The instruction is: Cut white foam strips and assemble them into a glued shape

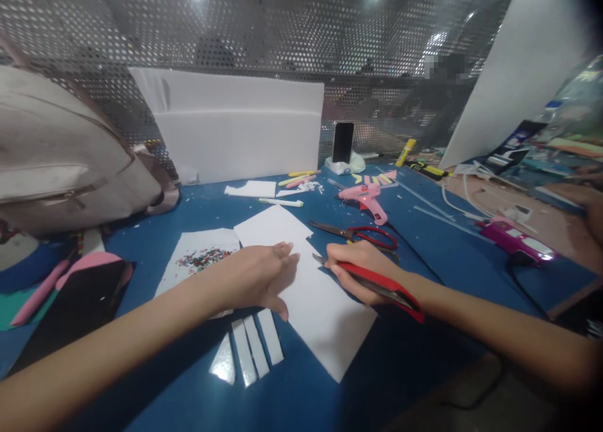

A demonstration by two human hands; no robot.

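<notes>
- Head view: the left hand [258, 276] is lying flat, fingers extended, pressing the white sheet [311, 294] onto the blue table [424, 243].
- The right hand [360, 272] is gripping a red cutter [377, 284], blade at the sheet's right edge.
- Cut strips [252, 347] are lying just below the left hand (scissors [362, 234] are sitting behind).

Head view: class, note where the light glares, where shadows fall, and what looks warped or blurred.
Head view: ceiling lights glare off the perforated metal screen; the left hand shadows the white sheet; edges bend and darken like a fisheye; a patch on the far right is pixelated; the right hand with the red cutter is sharp.
</notes>
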